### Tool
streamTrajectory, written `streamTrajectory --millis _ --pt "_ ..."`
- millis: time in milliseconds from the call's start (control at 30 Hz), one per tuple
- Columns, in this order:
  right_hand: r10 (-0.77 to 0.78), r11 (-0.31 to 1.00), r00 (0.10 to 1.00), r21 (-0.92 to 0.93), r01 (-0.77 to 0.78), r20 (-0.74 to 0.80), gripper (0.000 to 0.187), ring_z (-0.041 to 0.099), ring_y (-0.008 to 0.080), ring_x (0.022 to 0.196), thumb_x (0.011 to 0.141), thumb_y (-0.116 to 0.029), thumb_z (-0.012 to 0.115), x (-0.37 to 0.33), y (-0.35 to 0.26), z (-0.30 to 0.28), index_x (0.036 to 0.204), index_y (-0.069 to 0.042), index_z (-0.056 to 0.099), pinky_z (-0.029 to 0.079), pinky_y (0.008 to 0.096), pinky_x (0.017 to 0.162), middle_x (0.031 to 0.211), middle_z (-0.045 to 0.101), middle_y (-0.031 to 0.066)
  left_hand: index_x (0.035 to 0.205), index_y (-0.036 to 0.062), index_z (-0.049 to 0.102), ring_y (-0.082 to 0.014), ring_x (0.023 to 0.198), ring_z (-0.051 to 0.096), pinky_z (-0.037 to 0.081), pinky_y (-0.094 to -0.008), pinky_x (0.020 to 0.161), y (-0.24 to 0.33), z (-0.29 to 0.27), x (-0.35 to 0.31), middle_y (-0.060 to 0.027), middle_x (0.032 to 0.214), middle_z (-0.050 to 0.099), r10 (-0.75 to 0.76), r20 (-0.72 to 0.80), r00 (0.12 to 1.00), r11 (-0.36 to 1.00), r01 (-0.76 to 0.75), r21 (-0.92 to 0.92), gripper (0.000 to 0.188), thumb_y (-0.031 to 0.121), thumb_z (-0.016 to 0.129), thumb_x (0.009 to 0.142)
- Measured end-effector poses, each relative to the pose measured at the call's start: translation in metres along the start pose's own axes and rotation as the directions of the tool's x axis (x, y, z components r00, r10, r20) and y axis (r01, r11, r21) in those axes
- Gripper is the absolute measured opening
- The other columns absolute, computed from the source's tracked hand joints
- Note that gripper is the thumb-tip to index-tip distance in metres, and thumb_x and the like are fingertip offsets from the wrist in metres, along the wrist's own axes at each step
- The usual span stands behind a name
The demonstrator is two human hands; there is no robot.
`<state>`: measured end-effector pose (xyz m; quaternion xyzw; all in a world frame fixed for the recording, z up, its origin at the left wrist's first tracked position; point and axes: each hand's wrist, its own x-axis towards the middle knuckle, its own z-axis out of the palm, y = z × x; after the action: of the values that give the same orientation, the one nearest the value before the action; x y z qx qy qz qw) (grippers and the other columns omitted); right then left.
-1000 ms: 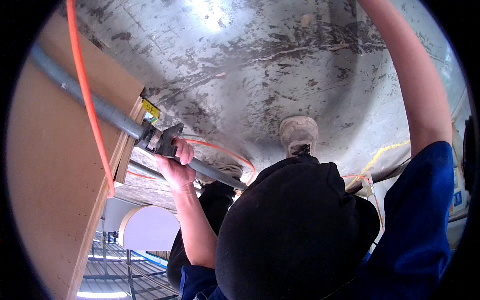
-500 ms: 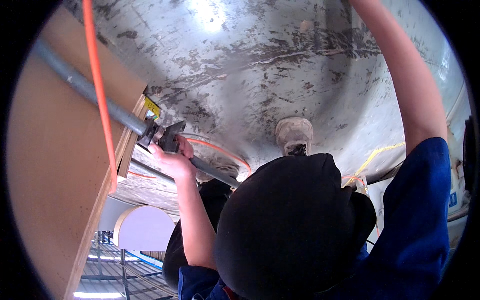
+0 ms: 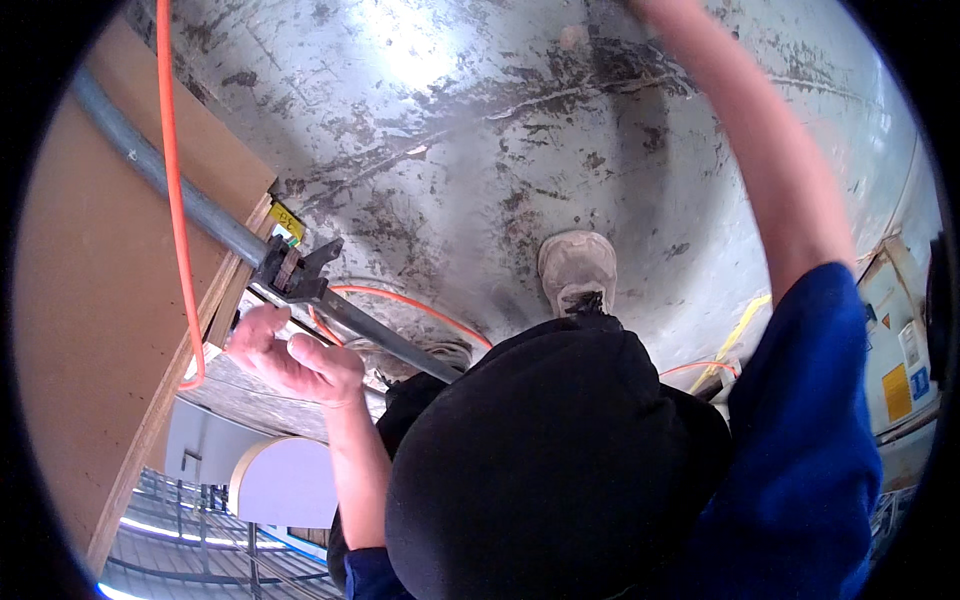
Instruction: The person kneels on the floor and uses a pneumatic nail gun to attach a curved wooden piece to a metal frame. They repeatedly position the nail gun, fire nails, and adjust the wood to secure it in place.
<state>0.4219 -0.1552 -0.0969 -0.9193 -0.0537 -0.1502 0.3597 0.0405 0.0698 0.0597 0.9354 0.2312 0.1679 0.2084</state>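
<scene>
My left hand (image 3: 295, 355) is just below a dark metal clamp jaw (image 3: 295, 272), apart from it, with the fingers loosely curled and nothing in them. The jaw sits on a long grey pipe (image 3: 205, 205), which slants from the upper left past the edge of a brown board (image 3: 110, 300) toward my legs. High at the upper edge, my right hand (image 3: 665, 12) is partly cut off and smeared by motion. Its fingers are hidden, so what it holds, if anything, does not show. An orange hose (image 3: 173, 180) hangs in front of the board.
A worn, paint-flecked grey floor (image 3: 470, 190) lies below, with my dusty shoe (image 3: 578, 265) on it. More orange hose (image 3: 410, 302) curves behind the pipe. To the right are a yellow floor line (image 3: 735, 335) and a pale cabinet (image 3: 895, 340) with labels.
My left hand has let go of the clamp jaw and dropped down and to the left. The right arm has swung leftward. The whole view has shifted slightly.
</scene>
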Motion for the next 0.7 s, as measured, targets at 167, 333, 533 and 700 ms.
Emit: streamTrajectory --millis 167,333,533,700 --pt "-0.251 0.764 0.577 0.525 -0.375 0.777 0.033 0.066 0.029 0.098 0.082 -0.015 0.073 -0.232 -0.118 -0.079 0.113 -0.004 0.065 0.052 0.0418 0.09 0.108 0.066 0.0143 0.114 -0.0052 0.067 -0.0397 0.117 0.063 0.046 -0.0482 0.105 0.012 -0.004 0.057 -0.024 0.123 0.067 0.334 0.409 0.849 0.94 -0.332 -0.077 0.05 0.041 0.051 0.103" --pt "-0.396 0.645 -0.031 0.254 -0.721 0.918 0.08 0.061 0.0399 0.122 0.086 -0.044 0.076 -0.337 -0.198 -0.092 0.136 0.008 0.043 0.048 0.0471 0.106 0.129 0.062 0.0272 0.117 0.0001 0.069 -0.0375 0.123 0.062 0.046 -0.0498 0.106 0.009 0.025 0.087 -0.0188 0.125 0.068 0.384 0.756 0.53 0.898 -0.406 -0.171 0.053 0.045 0.068 0.089" --pt "-0.185 0.573 0.043 0.143 -0.807 0.982 0.053 0.067 0.0405 0.102 0.09 -0.039 0.07 -0.367 -0.232 -0.069 0.117 0.006 0.062 0.05 0.0485 0.094 0.102 0.069 0.0271 0.12 0.001 0.067 -0.0329 0.126 0.063 0.045 -0.0495 0.111 0.043 -0.005 0.107 -0.0148 0.123 0.071 0.564 0.61 0.557 0.808 -0.525 -0.268 0.062 0.051 0.071 0.084" --pt "-0.117 0.666 0.122 0.169 -0.727 0.986 0.048 0.062 0.043 0.113 0.093 -0.031 0.064 -0.378 -0.234 -0.084 0.127 0.004 0.059 0.047 0.0487 0.102 0.118 0.066 0.028 0.139 0.0007 0.058 -0.0351 0.136 0.055 0.035 -0.0527 0.119 0.005 0.0 0.082 -0.0201 0.141 0.061 0.595 0.611 0.522 0.774 -0.577 -0.261 0.079 0.058 0.067 0.086"
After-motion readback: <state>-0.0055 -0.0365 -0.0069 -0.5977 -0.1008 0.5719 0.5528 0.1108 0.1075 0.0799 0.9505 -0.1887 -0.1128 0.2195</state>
